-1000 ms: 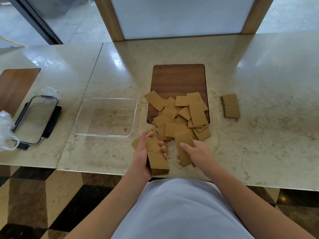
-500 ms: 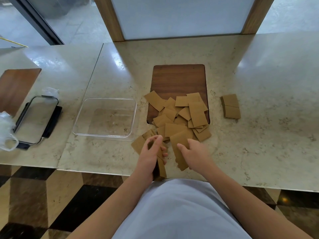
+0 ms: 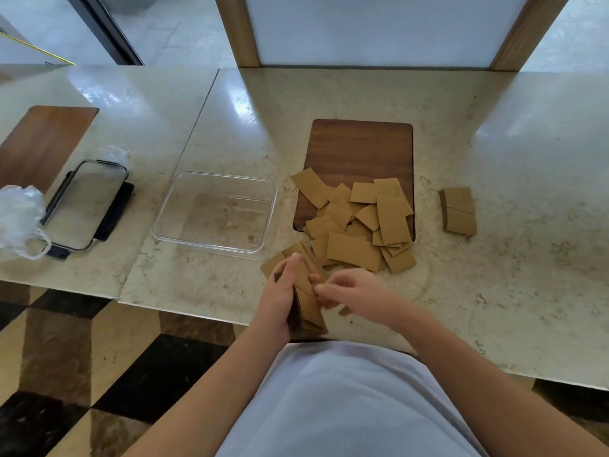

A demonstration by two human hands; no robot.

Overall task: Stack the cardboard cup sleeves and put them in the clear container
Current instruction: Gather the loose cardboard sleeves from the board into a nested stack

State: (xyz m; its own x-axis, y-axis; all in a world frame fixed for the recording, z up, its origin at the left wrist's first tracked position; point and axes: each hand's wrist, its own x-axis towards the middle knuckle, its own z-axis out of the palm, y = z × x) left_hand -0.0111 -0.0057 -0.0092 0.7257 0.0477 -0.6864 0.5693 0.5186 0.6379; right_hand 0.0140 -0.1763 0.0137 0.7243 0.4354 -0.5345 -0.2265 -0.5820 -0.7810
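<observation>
Here the left hand [image 3: 280, 296] is gripping a stack of cardboard cup sleeves [image 3: 304, 308] on edge at the near rim of the marble surface [image 3: 494, 291], fingers curled round its far side. The right hand [image 3: 354, 293] is reaching in beside it, its fingertips [image 3: 318, 291] touching the stack's face; whether they are pinching a sleeve is not clear. Just beyond, a loose pile of sleeves [image 3: 359, 222] is lying partly on a dark wooden board [image 3: 361, 146] and partly spilling onto the surface. A small separate stack [image 3: 458, 211] is sitting to the right of the board, apart from the pile. The clear container [image 3: 171, 206] is standing to the left of the pile, holding no sleeves. Farther left a lid [image 3: 84, 206] and crumpled plastic wrap [image 3: 18, 216] are lying beside a second board [image 3: 43, 140].
</observation>
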